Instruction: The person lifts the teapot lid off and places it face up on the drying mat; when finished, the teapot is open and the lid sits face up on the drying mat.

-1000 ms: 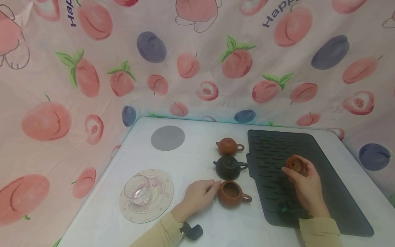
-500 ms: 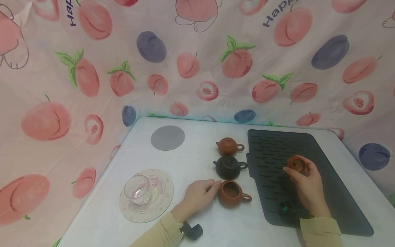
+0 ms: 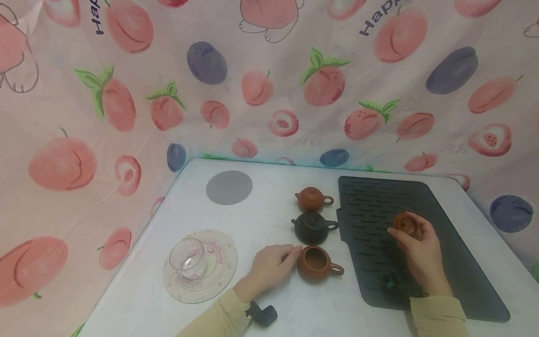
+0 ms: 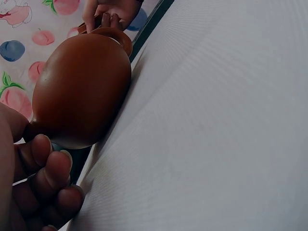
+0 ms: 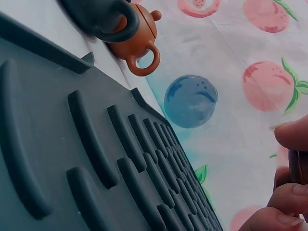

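Since the earlier frame, the right hand (image 3: pixel 421 245) and the small round brown clay piece (image 3: pixel 405 224) in it, apparently a lid, have shifted slightly toward three o'clock; the left hand (image 3: pixel 271 266) has kept its place. Clock directions are read in the head view from the round, lidless reddish-brown clay teapot (image 3: pixel 313 275).

- Base: white table (image 3: pixel 269 210).
- Two to three o'clock: dark grey, ribbed rectangular tray (image 3: pixel 375 201).
- Nine o'clock: round cream patterned mat (image 3: pixel 224 269), carrying a clear glass cup (image 3: pixel 187 262).
- Twelve o'clock, just beside: round black lidded teapot (image 3: pixel 310 229).
- Centre: lidless teapot, upright on the table, handle (image 3: pixel 337 270) at three o'clock.

Left hand: thumb and finger clamped on the spout (image 4: pixel 30 129), at ten o'clock. Right hand: thumb and fingers clamped on the small piece, above the tray at two o'clock.

Step in hand (judgement): steady the pot; hold the piece clear. Any further move of the piece calls for a secure edge grip and a stable spout hold.
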